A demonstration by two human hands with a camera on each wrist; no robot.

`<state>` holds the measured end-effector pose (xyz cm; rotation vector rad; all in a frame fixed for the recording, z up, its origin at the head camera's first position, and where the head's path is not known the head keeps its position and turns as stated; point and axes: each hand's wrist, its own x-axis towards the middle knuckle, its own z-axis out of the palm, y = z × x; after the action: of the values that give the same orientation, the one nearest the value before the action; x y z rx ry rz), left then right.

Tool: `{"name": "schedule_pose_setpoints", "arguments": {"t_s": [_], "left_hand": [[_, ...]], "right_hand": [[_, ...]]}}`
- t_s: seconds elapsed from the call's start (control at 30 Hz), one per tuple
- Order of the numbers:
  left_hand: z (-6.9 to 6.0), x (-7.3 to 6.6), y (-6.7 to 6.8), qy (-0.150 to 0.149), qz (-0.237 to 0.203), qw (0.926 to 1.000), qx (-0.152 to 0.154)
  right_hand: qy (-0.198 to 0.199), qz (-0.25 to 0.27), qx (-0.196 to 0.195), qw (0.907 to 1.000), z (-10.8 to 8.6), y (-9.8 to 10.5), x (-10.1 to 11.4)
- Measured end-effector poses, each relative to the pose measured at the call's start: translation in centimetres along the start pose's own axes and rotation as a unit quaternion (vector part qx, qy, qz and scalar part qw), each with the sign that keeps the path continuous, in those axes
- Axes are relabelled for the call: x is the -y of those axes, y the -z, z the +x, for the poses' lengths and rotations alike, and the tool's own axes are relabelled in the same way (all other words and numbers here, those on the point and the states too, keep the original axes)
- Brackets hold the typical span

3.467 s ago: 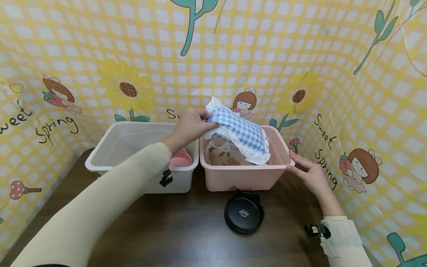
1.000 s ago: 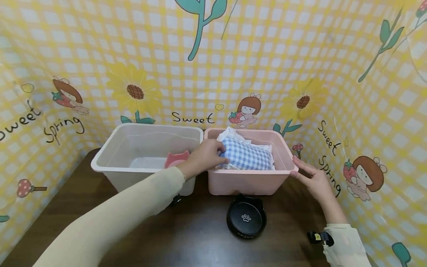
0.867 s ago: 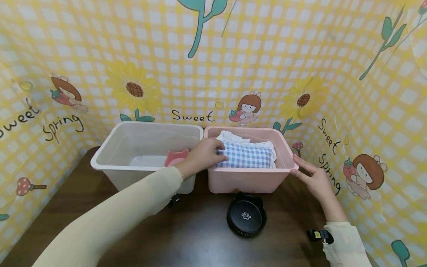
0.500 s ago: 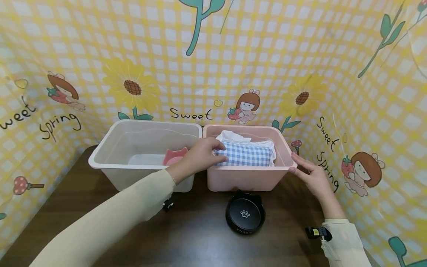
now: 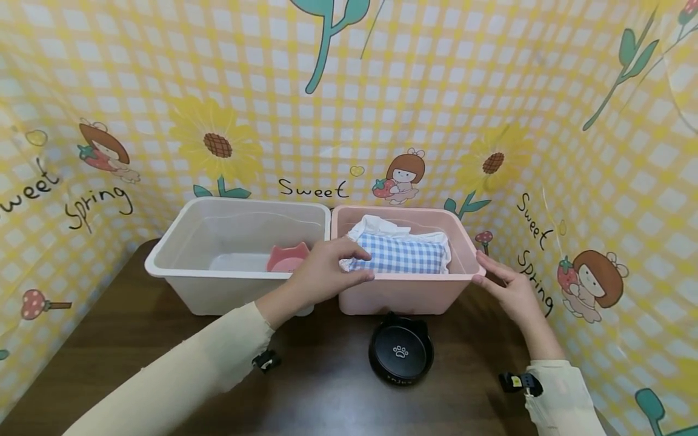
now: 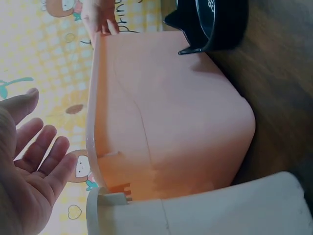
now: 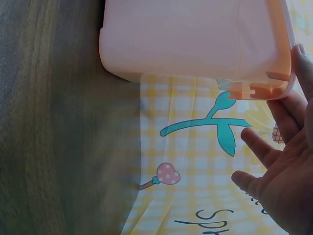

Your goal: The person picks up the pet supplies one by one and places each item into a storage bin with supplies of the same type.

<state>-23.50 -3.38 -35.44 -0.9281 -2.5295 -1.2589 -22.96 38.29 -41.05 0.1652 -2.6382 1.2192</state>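
In the head view a blue-and-white checked pillow (image 5: 406,254) with a white ruffled edge lies inside the pink bin (image 5: 398,293). My left hand (image 5: 322,272) hovers over that bin's left front corner, fingers loosely bent and holding nothing. The left wrist view shows this hand (image 6: 34,161) empty, its fingers apart, beside the rim of the pink bin (image 6: 171,112). At the bin's right end my right hand (image 5: 512,290) touches the rim with thumb and fingertips. The right wrist view has the right hand (image 7: 288,147) at the pink bin's (image 7: 195,39) rim, the other fingers spread.
A grey-white bin (image 5: 185,287) stands against the pink bin's left side, with a pink cat-eared dish (image 5: 286,257) inside. The black cat-eared bowl (image 5: 400,354) with a paw print sits in front of the pink bin on the dark wooden table (image 5: 338,399). Patterned cloth (image 5: 272,109) hangs behind.
The pillow went from being held raised above the pink bin to lying in it. My left hand has let go and drawn slightly back toward the front left. The right hand has stayed at the rim.
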Motion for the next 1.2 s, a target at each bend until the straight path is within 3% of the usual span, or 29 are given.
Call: {"name": "schedule_pose_setpoints", "arguments": {"t_s": [0.17, 0.4, 0.6, 1.03, 1.2], "left_hand": [[-1.1, -0.4, -0.2, -0.003, -0.049, 0.9988, -0.007], [-2.9, -1.0, -0.9, -0.030, -0.059, 0.9978, -0.005], [-4.1, -1.3, -1.7, -0.013, -0.081, 0.9965, 0.018], [-5.6, 0.9, -5.0, 0.024, -0.123, 0.9908, 0.052], [-5.7, 1.7, -6.2, 0.020, -0.086, 0.9948, 0.050]], "right_hand": [[0.007, -0.009, -0.004, 0.9999, 0.1, 0.1, 0.0], [0.013, -0.006, -0.006, 0.9999, 0.0, -0.1, 0.1], [0.009, -0.009, -0.010, 0.9999, -0.1, -0.1, 0.2], [0.023, -0.019, -0.017, 0.9994, -0.1, 0.0, 0.0], [0.024, -0.019, -0.016, 0.9994, 0.0, 0.0, 0.0]]}}
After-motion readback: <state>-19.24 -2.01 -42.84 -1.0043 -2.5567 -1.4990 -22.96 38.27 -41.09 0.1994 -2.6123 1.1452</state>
